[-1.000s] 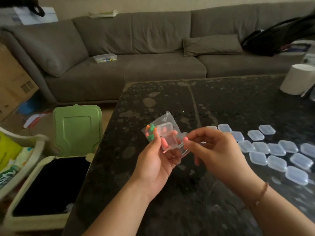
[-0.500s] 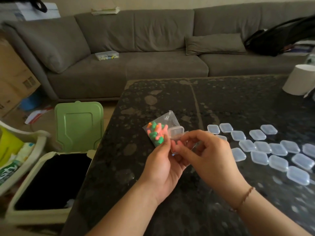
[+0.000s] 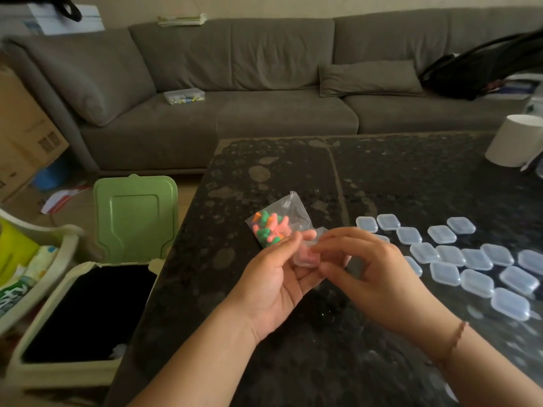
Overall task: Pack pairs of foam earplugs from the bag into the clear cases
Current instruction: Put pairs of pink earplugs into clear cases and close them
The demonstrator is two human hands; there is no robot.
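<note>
A clear plastic bag (image 3: 276, 224) of pink, green and orange foam earplugs lies on the dark stone table (image 3: 293, 333), just beyond my fingers. My left hand (image 3: 276, 283) holds a small clear case (image 3: 307, 257) with pink earplugs showing inside it. My right hand (image 3: 367, 268) pinches the same case from the right, thumb and fingers on its lid. Whether the lid is fully down is hidden by my fingers. Several other clear cases (image 3: 476, 265) lie shut in rows on the table to the right.
A white paper roll (image 3: 514, 141) stands at the table's far right. An open bin with a green lid (image 3: 135, 215) sits on the floor left of the table. A grey sofa (image 3: 264, 92) runs behind, with a small box on it.
My hands have come together on the case, and my right fingers now press its lid. The bag has slipped out from behind the case and lies in full view.
</note>
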